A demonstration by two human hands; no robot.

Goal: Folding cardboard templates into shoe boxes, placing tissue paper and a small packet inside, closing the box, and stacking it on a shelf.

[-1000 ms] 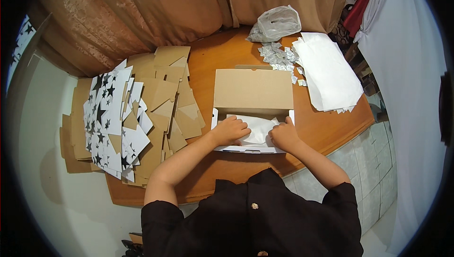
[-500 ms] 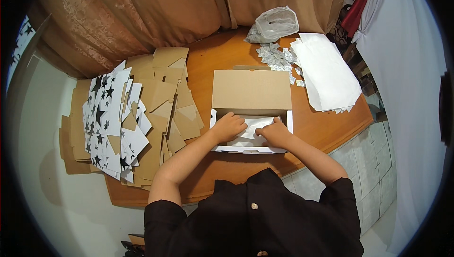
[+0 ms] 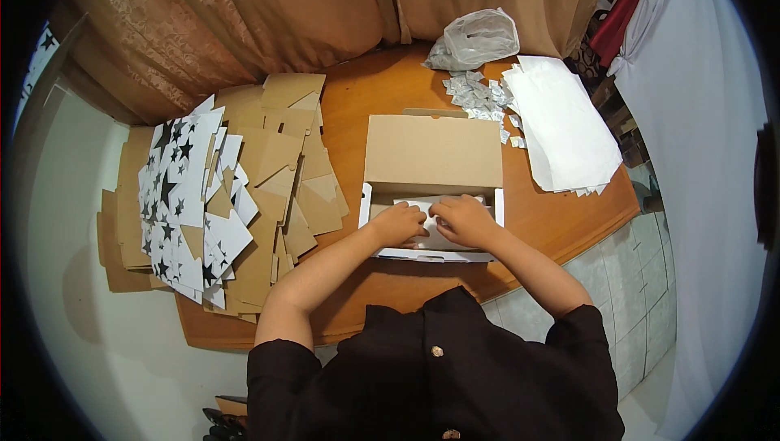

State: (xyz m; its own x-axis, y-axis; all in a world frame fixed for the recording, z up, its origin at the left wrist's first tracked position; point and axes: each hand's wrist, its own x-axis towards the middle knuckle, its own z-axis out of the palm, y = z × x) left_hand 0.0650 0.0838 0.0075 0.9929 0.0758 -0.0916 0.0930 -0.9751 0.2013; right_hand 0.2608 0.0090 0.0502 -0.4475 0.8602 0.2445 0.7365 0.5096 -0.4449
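An open cardboard box (image 3: 433, 151), brown inside with white outer walls, sits in front of me with its lid raised on the far side. Inside it lies white paper (image 3: 439, 239), partly covered by my hands. My left hand (image 3: 398, 225) reaches in from the left, its fingers bent and closed on the paper. From the right comes my right hand (image 3: 465, 222), fingers curled and pressed together on the same paper, close to the left fingertips. Both sets of fingertips are partly hidden.
Flat brown cardboard pieces (image 3: 272, 157) and star-printed white ones (image 3: 183, 173) pile up on the left. A stack of white sheets (image 3: 565, 128) lies right of the box. Small silvery packets (image 3: 475, 93) spill beside a clear plastic bag (image 3: 481, 37) at the table's (image 3: 349, 100) back.
My right hand has moved left and slightly down inside the box, closer to my left hand. The paper between them has shifted a little. My left hand stays nearly in place.
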